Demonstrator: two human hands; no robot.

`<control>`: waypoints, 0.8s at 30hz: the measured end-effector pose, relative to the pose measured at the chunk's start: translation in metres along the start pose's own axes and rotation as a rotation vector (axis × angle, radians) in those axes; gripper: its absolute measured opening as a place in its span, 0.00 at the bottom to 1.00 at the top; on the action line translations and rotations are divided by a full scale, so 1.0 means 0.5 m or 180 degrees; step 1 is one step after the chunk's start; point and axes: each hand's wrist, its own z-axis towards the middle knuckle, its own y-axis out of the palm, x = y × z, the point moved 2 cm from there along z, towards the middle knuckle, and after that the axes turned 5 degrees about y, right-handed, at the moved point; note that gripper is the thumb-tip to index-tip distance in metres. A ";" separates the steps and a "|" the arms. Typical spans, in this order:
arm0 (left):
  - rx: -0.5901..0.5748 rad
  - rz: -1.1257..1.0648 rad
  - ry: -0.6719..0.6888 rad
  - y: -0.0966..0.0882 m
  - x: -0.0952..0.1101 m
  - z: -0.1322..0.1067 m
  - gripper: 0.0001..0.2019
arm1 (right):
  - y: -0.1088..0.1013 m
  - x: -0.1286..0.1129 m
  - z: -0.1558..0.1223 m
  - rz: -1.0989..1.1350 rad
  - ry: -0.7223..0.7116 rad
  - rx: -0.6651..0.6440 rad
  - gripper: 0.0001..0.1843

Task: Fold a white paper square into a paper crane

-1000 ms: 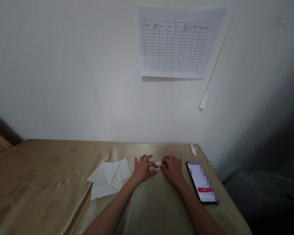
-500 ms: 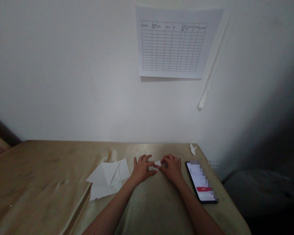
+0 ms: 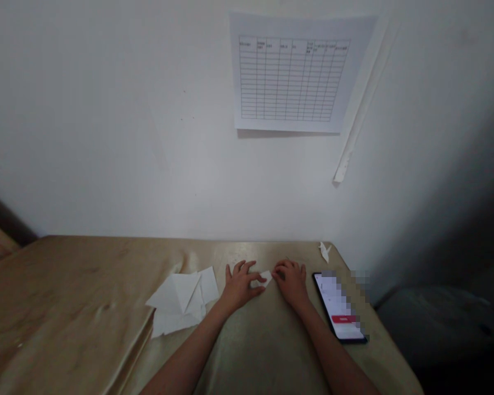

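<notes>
A small piece of folded white paper lies on the cloth-covered table between my two hands. My left hand holds it down with the index finger on top and the thumb at its near side; the other fingers are spread. At the paper's right corner, the thumb and index finger of my right hand are pinched together. The exact grip of those fingertips is too small to make out fully. To the left of my left forearm is a loose pile of white paper sheets, some with creases.
A phone with a lit screen lies right of my right hand. Behind it, near the table's far right corner, sits a small folded paper figure. The table meets a white wall bearing a printed chart.
My right hand has shifted slightly right, its fingertips moving from the paper's near edge to its right corner. More of the paper now shows. My left hand stays almost still.
</notes>
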 end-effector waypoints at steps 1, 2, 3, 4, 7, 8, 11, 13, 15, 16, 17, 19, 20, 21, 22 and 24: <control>0.0034 0.0018 0.0009 0.002 0.000 -0.001 0.14 | 0.001 0.001 -0.001 -0.0009 -0.0007 0.0007 0.10; 0.0073 0.0036 0.0020 0.004 0.000 -0.001 0.15 | 0.001 0.001 -0.001 -0.0017 -0.0010 0.0010 0.10; 0.0112 0.0050 0.0035 0.005 0.000 -0.002 0.15 | 0.001 0.002 -0.002 -0.0023 -0.0016 0.0014 0.11; 0.0148 0.0061 0.0048 0.006 0.001 -0.003 0.15 | 0.001 0.001 -0.002 -0.0027 -0.0027 0.0015 0.11; 0.0198 0.0076 0.0068 0.005 0.002 -0.004 0.15 | 0.001 -0.001 -0.004 -0.0044 -0.0080 0.0033 0.11; 0.0196 0.0073 0.0068 0.005 0.003 -0.003 0.14 | 0.001 -0.003 -0.004 -0.0065 -0.0090 0.0044 0.11; 0.0179 0.0052 0.0071 0.003 0.002 -0.001 0.11 | 0.000 -0.009 -0.006 -0.0183 -0.0090 0.0050 0.09; 0.0160 0.0041 0.0060 0.002 0.001 0.002 0.11 | -0.003 -0.013 -0.007 -0.0248 -0.0074 0.0034 0.08; 0.0141 0.0033 0.0026 0.001 0.000 0.003 0.11 | -0.006 -0.016 -0.008 -0.0249 -0.0065 0.0005 0.07; 0.0132 0.0027 0.0005 0.000 0.000 0.004 0.12 | -0.007 -0.017 -0.008 -0.0242 -0.0054 -0.0021 0.07; 0.0127 0.0019 -0.0012 -0.001 0.001 0.004 0.12 | -0.008 -0.018 -0.008 -0.0240 -0.0044 -0.0057 0.07; 0.0105 0.0002 -0.0039 -0.004 0.002 0.004 0.13 | -0.009 -0.017 -0.008 -0.0273 -0.0018 -0.0135 0.08; 0.0090 -0.0005 -0.0049 -0.004 0.002 0.004 0.13 | -0.009 -0.016 -0.008 -0.0303 -0.0003 -0.0173 0.09; 0.0073 -0.0011 -0.0058 -0.005 0.003 0.004 0.13 | -0.008 -0.015 -0.008 -0.0327 0.0006 -0.0204 0.09; 0.0058 -0.0016 -0.0064 -0.005 0.003 0.004 0.13 | -0.008 -0.014 -0.008 -0.0337 0.0008 -0.0225 0.10; 0.0062 -0.0024 -0.0058 -0.004 0.003 0.004 0.13 | -0.008 -0.013 -0.008 -0.0316 -0.0004 -0.0267 0.12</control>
